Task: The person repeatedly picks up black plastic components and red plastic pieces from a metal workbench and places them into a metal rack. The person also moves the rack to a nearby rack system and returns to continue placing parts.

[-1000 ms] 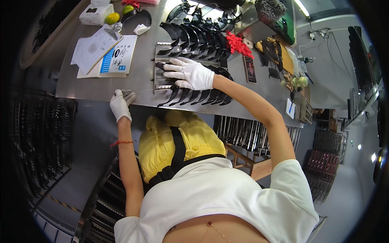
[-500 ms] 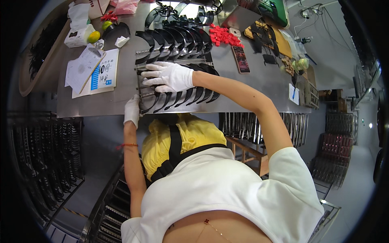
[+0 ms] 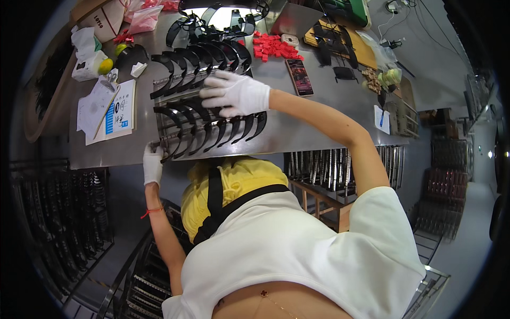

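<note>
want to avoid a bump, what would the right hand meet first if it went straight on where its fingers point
Most likely the black curved pieces just left of the right hand's fingertips; height is unclear, so it might pass above them.

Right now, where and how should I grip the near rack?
Likely its left end, approached from the left: the rack shows metal frame there, while curved black pieces line the rest and the right hand is over its far side.
</note>
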Tool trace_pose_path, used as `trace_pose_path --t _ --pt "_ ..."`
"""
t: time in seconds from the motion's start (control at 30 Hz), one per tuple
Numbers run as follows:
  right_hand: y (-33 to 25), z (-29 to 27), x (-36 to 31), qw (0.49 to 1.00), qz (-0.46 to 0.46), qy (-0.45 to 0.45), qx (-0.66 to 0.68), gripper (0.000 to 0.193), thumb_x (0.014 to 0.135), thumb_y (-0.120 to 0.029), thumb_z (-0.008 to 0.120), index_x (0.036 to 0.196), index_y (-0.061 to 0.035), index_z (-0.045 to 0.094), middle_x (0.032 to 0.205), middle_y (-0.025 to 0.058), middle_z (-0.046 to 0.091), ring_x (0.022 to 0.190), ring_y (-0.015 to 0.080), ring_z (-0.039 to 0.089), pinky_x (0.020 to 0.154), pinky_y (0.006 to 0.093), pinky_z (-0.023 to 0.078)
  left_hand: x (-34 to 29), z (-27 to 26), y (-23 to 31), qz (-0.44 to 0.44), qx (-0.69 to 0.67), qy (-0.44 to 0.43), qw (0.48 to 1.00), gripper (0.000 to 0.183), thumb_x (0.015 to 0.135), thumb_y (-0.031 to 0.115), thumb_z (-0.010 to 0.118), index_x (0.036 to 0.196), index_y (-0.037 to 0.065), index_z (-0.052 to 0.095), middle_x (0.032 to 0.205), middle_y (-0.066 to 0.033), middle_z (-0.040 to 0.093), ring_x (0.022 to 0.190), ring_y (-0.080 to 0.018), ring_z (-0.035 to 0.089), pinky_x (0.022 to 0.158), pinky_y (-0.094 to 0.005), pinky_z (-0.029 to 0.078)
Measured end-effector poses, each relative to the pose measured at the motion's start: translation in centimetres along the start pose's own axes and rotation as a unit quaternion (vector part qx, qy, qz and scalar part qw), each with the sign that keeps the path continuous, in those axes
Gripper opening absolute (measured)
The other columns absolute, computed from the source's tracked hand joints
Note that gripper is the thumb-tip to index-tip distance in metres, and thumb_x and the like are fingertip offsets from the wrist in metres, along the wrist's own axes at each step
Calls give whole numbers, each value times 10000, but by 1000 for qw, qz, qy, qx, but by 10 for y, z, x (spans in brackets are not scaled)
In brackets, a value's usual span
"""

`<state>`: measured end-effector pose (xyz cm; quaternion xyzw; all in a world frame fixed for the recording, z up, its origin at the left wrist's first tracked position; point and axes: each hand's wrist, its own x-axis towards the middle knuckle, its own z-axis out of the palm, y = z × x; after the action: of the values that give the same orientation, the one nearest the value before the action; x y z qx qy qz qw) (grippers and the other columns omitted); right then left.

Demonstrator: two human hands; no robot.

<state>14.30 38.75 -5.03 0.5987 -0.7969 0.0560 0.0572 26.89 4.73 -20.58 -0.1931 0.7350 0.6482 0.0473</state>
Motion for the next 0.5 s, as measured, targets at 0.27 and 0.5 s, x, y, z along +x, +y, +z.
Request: trace_pose_path --t 0.27,0.5 --pt "-19 -18 -71 813 563 -16 152 420 921 -394 554 1187 -78 628 1186 163 658 1043 374 650 903 450 523 -11 -9 20 108 274 -16 955 460 894 95 662 1309 -35 511 1097 -190 687 1010 -264 681 850 -350 527" --pt "-58 22 -86 767 600 -34 225 401 992 -395 427 1152 -107 654 1052 214 693 988 405 657 908 480 507 -8 13 47 90 469 25 878 386 917 368 636 1117 38 627 1012 -252 676 961 -441 639 803 -505 518"
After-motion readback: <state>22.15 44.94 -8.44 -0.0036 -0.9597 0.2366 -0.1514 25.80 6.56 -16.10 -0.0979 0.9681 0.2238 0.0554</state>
